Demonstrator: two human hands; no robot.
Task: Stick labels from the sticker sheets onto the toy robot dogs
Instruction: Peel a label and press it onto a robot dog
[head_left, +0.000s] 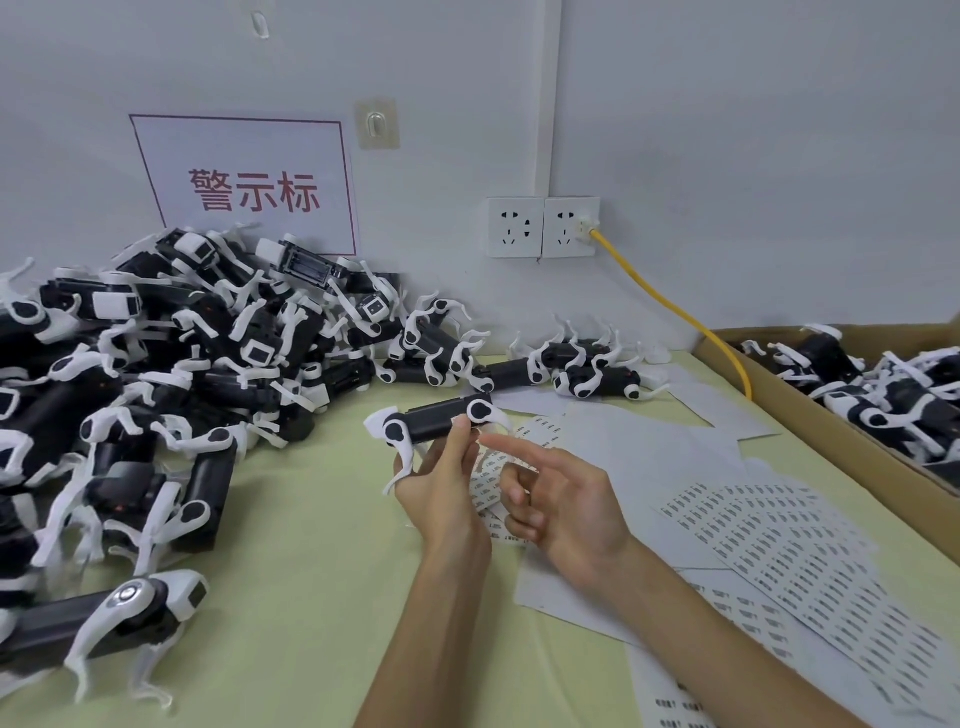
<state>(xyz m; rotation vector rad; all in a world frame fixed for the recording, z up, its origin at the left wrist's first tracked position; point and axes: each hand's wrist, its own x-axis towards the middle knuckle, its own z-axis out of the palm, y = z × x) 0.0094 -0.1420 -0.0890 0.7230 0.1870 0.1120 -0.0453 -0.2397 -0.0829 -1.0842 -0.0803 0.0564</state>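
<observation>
My left hand (441, 488) grips a black-and-white toy robot dog (436, 418) above the table, its black body lying level with the white legs hanging down. My right hand (556, 493) is just right of it, index finger stretched toward the dog's body and the other fingers curled in; I cannot tell whether a label sits on the fingertip. Sticker sheets (789, 540) printed with rows of small labels lie fanned out on the table at the right. One more sheet (491, 483) lies under my hands.
A big heap of toy dogs (171, 364) fills the left side against the wall. A few more dogs (587, 364) lie at the back centre. A cardboard box (831, 415) at the right holds dogs. A yellow cable (675, 306) runs from the wall socket. The table has a pale green mat (311, 571).
</observation>
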